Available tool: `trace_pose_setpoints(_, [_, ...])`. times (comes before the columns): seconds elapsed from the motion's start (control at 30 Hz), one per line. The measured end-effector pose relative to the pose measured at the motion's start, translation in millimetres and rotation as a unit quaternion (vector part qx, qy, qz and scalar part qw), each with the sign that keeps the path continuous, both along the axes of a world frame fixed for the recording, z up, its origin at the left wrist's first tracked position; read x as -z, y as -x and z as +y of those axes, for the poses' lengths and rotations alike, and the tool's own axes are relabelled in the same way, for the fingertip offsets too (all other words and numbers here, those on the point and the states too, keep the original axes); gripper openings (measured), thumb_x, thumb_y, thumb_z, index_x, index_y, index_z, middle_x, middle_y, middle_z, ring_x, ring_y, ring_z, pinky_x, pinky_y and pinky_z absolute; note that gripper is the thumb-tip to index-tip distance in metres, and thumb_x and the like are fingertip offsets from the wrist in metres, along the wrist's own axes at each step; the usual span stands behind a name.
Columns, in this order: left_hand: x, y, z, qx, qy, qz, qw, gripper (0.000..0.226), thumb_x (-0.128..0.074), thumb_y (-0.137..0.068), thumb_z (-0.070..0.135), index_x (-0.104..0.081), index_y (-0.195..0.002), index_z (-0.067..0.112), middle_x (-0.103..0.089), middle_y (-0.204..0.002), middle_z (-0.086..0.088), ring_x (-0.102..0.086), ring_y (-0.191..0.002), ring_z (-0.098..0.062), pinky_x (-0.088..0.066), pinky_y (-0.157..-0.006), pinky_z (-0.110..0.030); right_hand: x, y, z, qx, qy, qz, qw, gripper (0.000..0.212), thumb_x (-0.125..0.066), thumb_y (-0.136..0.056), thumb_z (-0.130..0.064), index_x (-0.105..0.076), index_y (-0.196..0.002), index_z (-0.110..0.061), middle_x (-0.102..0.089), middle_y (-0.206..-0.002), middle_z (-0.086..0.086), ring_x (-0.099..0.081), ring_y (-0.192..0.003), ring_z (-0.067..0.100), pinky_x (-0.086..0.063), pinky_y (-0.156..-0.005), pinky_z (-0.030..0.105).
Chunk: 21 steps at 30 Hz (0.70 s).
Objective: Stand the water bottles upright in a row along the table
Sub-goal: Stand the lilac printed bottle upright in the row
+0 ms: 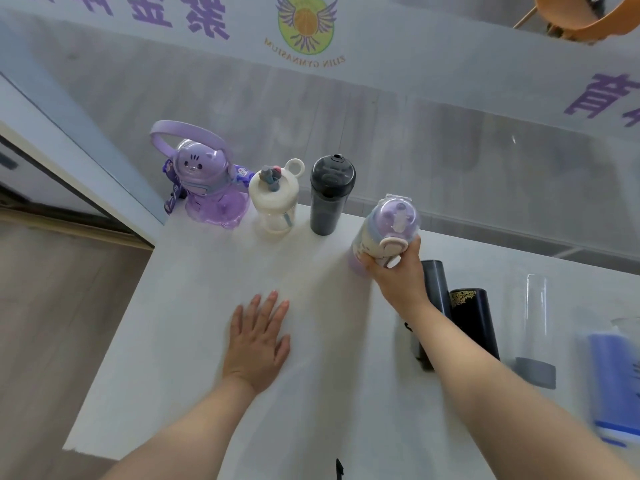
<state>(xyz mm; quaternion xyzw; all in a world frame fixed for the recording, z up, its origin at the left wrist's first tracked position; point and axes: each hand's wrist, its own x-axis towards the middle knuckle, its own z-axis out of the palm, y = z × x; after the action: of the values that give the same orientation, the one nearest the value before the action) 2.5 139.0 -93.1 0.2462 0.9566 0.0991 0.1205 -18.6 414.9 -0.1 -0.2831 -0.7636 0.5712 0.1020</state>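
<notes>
Lilac bottle (382, 233), near-upright, was gripped under its lid by right hand (398, 271) fingers, just right of dark bottle (330, 195); left hand (259, 341) was laid flat and empty on counter (194, 306).

I see a glass partition (346, 109) behind the table (214, 271) | round winged logo (306, 26) on the partition | wood floor (52, 306) beside the table

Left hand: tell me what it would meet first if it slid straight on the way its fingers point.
The left hand lies flat on the table, fingers pointing toward the far edge. Straight on, it would probably first meet the cream bottle, though depth is unclear.
</notes>
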Motion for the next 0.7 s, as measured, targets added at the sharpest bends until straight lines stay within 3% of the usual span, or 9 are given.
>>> trace_pose_setpoints(0.23, [-0.2, 0.5, 0.5, 0.000, -0.017, 0.012, 1.000, 0.062, -0.043, -0.083, 0.037, -0.038, -0.143, 0.024, -0.034, -0.153, -0.002, -0.026, -0.141, -0.029, -0.018, -0.112, -0.053, -2.0, 38.6, 18.2, -0.031, -0.051, -0.012, 0.998, 0.065, -0.083, -0.074, -0.025, -0.035, -0.118, -0.030, -0.055, -0.109, -0.015, -0.053, -0.087, -0.018, -0.041, -0.068, 0.002])
trace_pose_setpoints(0.4, [0.9, 1.2, -0.8, 0.001, -0.016, 0.013, 1.000, 0.064, -0.043, -0.082, 0.037, -0.037, -0.144, 0.024, -0.031, -0.154, -0.001, -0.025, -0.142, -0.029, -0.018, -0.112, -0.054, -1.7, 52.2, 24.1, -0.041, -0.051, -0.022, 0.998, 0.068, -0.082, -0.074, -0.030, -0.036, -0.123, -0.022, -0.054, -0.113, -0.012, -0.055, -0.095, -0.009, -0.045, -0.074, 0.011])
trace_pose_setpoints(0.6, [3.0, 2.3, -0.9, 0.002, -0.017, 0.016, 1.000, 0.067, -0.044, -0.080, 0.042, -0.036, -0.144, 0.024, -0.030, -0.154, -0.001, -0.024, -0.142, -0.028, -0.017, -0.112, -0.054, -0.5, 51.8, 24.0, -0.047, -0.019, -0.037, 0.998, 0.068, -0.080, -0.077, -0.027, -0.033, -0.125, -0.023, -0.052, -0.115, -0.017, -0.054, -0.096, -0.015, -0.044, -0.073, 0.005])
trace_pose_setpoints(0.7, [1.8, 2.0, -0.4, 0.002, -0.017, 0.016, 1.000, 0.067, -0.044, -0.080, 0.044, -0.038, -0.143, 0.024, -0.031, -0.154, -0.001, -0.024, -0.142, -0.028, -0.017, -0.112, -0.054, 4.1, 34.4, 24.4, -0.064, -0.031, -0.069, 0.995, 0.079, -0.080, -0.076, -0.027, -0.028, -0.136, -0.025, -0.045, -0.134, -0.009, -0.046, -0.121, 0.007, -0.040, -0.089, 0.015])
